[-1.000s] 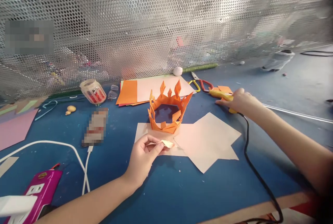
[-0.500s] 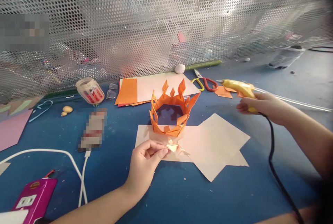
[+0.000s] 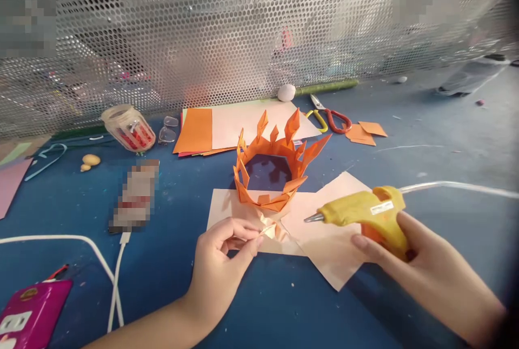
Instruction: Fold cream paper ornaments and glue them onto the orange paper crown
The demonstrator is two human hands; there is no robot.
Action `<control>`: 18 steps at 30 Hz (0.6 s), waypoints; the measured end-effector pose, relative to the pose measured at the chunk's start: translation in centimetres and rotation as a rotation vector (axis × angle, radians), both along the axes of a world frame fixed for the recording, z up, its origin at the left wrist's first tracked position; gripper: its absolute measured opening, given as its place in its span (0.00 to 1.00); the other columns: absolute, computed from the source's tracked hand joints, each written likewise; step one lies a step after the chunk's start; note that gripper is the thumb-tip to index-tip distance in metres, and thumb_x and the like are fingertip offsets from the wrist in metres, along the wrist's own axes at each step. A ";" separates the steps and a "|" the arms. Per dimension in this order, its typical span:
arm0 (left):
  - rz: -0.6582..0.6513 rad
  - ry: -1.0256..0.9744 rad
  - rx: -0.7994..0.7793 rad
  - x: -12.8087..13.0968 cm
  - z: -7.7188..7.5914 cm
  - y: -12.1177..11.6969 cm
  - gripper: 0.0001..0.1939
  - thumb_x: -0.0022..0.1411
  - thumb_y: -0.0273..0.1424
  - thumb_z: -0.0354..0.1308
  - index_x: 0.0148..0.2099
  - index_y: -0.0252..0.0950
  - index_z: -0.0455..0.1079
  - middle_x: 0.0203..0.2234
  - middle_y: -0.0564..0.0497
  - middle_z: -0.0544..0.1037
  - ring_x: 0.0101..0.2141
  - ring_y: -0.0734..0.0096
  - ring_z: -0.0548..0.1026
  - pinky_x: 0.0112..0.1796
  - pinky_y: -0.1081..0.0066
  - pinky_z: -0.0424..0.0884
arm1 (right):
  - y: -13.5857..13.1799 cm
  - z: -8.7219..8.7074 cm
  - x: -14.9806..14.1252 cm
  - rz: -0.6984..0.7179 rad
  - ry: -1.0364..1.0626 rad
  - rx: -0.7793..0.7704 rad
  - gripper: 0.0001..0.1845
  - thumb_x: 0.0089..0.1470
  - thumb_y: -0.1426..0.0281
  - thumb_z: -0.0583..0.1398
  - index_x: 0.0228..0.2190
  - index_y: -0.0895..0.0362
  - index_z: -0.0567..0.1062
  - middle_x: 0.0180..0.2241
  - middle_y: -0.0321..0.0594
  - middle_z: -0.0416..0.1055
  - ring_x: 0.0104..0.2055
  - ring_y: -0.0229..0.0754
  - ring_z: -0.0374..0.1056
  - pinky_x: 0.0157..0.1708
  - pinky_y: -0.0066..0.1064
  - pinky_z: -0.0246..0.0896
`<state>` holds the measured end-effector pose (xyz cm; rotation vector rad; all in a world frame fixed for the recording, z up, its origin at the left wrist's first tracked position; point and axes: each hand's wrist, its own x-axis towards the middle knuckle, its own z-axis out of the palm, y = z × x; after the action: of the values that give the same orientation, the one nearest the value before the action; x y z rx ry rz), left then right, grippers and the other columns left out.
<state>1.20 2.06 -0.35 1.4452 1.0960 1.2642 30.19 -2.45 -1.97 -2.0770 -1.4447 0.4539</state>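
An orange folded paper crown [image 3: 275, 168] stands upright on pale paper sheets [image 3: 332, 241] on the blue table. Just in front of it, my left hand [image 3: 223, 262] pinches a small folded cream paper piece [image 3: 271, 227] between thumb and fingers. My right hand [image 3: 421, 268] grips a yellow glue gun [image 3: 365, 211] by its handle. Its metal nozzle points left toward the cream piece, a short gap away. A clear glue stick [image 3: 458, 187] sticks out of the gun's back.
Orange and pale sheets [image 3: 219, 135], red and yellow scissors [image 3: 330, 116], orange scraps [image 3: 367, 132] and a white ball [image 3: 286, 92] lie behind the crown. A small plastic jar [image 3: 128, 127] sits back left. White cable [image 3: 115, 279] and magenta power strip [image 3: 28, 316] lie front left. Perforated metal screen [image 3: 203, 35] closes the back.
My right hand lifted the glue gun from beside the scissors and brought it forward and left, nozzle toward the cream piece. My left hand kept pinching that piece in place.
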 end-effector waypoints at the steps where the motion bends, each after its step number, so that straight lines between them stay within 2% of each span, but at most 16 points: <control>1: -0.002 0.019 0.035 0.0 0.0 -0.1 0.09 0.55 0.20 0.65 0.25 0.37 0.76 0.27 0.54 0.84 0.27 0.75 0.83 0.30 0.83 0.80 | -0.2 -0.1 -0.8 0.009 -0.007 -0.009 0.29 0.48 0.42 0.64 0.21 0.50 0.60 0.15 0.27 0.57 0.17 0.36 0.56 0.14 0.28 0.54; 4: -0.018 0.064 0.128 0.0 0.2 -0.1 0.11 0.54 0.18 0.64 0.25 0.37 0.75 0.26 0.55 0.84 0.28 0.76 0.83 0.33 0.85 0.79 | -0.6 -0.1 -3.1 0.024 0.006 0.005 0.29 0.48 0.44 0.64 0.20 0.50 0.56 0.15 0.26 0.54 0.17 0.34 0.52 0.14 0.27 0.49; 7: -0.023 0.117 0.222 -0.1 0.4 0.0 0.12 0.55 0.17 0.64 0.25 0.37 0.73 0.25 0.55 0.84 0.27 0.78 0.83 0.33 0.86 0.77 | -0.9 -0.1 -4.5 -0.058 0.003 0.096 0.26 0.50 0.48 0.61 0.21 0.49 0.54 0.15 0.27 0.55 0.17 0.34 0.51 0.14 0.27 0.50; 12: -0.034 0.218 0.317 -0.3 0.6 0.0 0.12 0.57 0.16 0.64 0.27 0.36 0.71 0.25 0.55 0.82 0.27 0.78 0.83 0.33 0.85 0.78 | -1.4 -1.1 -3.4 -0.017 -0.124 0.119 0.22 0.47 0.52 0.63 0.18 0.48 0.60 0.12 0.31 0.62 0.13 0.37 0.58 0.12 0.29 0.53; 18: -0.054 0.223 0.362 -0.4 0.7 -0.1 0.13 0.57 0.15 0.64 0.28 0.36 0.69 0.26 0.55 0.82 0.28 0.79 0.83 0.35 0.86 0.77 | -1.9 -1.7 -2.7 -0.025 -0.182 0.085 0.20 0.50 0.53 0.62 0.18 0.48 0.62 0.13 0.33 0.68 0.14 0.41 0.65 0.13 0.30 0.57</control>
<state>0.81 1.96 0.39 1.9123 0.9966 1.3344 27.50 -4.30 -3.64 -2.1101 -1.5113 0.1932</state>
